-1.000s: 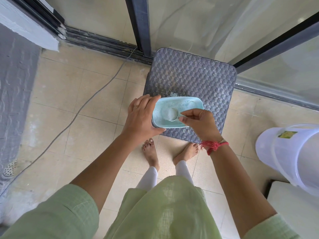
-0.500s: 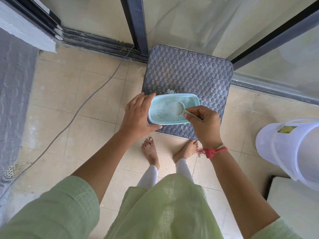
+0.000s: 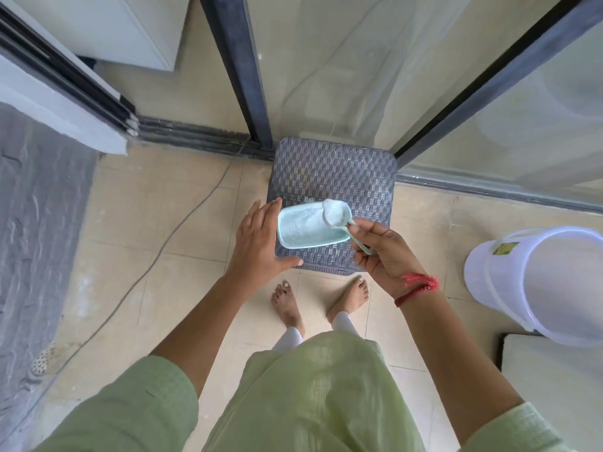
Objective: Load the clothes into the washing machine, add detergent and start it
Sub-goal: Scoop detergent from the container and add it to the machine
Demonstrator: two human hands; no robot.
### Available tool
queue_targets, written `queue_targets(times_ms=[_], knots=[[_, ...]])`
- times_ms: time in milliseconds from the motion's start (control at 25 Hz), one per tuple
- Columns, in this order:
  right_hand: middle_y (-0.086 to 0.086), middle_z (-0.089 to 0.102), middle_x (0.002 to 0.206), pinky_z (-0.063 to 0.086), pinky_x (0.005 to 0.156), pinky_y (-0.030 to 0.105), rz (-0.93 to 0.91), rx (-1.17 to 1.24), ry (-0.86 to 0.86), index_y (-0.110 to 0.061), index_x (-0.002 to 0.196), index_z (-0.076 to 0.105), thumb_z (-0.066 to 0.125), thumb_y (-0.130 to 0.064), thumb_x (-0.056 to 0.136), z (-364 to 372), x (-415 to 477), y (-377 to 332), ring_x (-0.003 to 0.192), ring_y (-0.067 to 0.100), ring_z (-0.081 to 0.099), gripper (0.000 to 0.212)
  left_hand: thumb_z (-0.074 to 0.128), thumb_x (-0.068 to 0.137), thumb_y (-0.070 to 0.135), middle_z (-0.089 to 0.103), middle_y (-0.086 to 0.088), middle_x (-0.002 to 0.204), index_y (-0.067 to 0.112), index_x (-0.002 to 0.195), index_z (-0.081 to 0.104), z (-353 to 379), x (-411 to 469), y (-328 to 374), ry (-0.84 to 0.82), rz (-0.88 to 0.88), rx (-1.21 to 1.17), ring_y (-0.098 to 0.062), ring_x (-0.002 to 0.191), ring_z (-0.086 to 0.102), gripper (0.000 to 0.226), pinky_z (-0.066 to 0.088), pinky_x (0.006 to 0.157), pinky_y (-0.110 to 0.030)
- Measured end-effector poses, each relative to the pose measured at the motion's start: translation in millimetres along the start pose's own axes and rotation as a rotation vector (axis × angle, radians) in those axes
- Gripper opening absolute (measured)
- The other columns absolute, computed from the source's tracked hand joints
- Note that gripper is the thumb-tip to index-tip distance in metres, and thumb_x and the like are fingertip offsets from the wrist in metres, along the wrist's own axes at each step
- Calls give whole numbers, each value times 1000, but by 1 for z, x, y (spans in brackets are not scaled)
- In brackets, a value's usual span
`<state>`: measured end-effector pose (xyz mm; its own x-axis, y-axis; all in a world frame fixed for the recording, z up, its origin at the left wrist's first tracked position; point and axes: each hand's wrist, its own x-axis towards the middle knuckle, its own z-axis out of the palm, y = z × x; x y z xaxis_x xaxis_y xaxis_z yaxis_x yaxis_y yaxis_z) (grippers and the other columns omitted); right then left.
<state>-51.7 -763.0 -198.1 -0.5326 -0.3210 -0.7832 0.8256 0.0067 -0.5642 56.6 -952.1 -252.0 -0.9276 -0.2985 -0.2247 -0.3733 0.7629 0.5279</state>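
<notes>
A pale turquoise tub of detergent powder [image 3: 303, 234] rests on a grey woven stool [image 3: 336, 171] in front of my bare feet. My right hand [image 3: 385, 252] pinches the handle of a light green scoop [image 3: 334, 214] heaped with white powder, raised over the tub's far right corner. My left hand [image 3: 257, 246] lies beside the tub's left end with its fingers straight and apart and its thumb on the stool's front edge. No clothes are in view.
A white plastic bucket [image 3: 538, 282] stands at the right on a white flat surface [image 3: 554, 386]. A thin cable [image 3: 182, 223] runs across the tiled floor at the left. Glass sliding doors with dark frames [image 3: 241, 70] rise behind the stool. A floor drain [image 3: 42, 363] sits far left.
My right hand lifted the scoop out of the powder, now heaped and raised. The tub went down onto the stool and my left hand loosened from it. The camera tilted up.
</notes>
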Motion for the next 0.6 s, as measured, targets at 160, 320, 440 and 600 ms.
queue_targets(times_ms=[160, 320, 440, 600], knots=[[-9, 62, 65, 41, 56, 16, -288, 180, 79, -14, 82, 67, 61, -7, 86, 3, -76, -28, 61, 4, 51, 11, 84, 56, 50, 39, -12, 143, 8, 143, 31, -37, -28, 41, 48, 119, -19, -34, 140, 20, 110, 17, 111, -43], [-13, 59, 59, 41, 54, 14, -366, 306, 112, -13, 93, 64, 56, -8, 90, -21, -152, -40, 55, -1, 51, 10, 78, 59, 57, 37, -14, 145, 7, 143, 30, -54, -40, 111, 10, 273, -23, -33, 142, 16, 109, 17, 111, -43], [-13, 50, 62, 37, 53, 14, -346, 431, 261, -20, 91, 62, 59, -12, 88, -65, -198, -36, 57, 1, 46, 9, 66, 61, 68, 37, -13, 145, 7, 143, 30, -54, -43, 180, -48, 426, -12, -32, 142, 15, 109, 8, 113, -32], [-13, 56, 71, 34, 60, 17, -400, 647, 475, -24, 89, 66, 61, -13, 87, -145, -271, -26, 61, 0, 50, 12, 57, 61, 70, 43, -14, 140, 5, 140, 35, -26, -57, 279, -80, 669, -5, -35, 140, 20, 104, 16, 114, -38]])
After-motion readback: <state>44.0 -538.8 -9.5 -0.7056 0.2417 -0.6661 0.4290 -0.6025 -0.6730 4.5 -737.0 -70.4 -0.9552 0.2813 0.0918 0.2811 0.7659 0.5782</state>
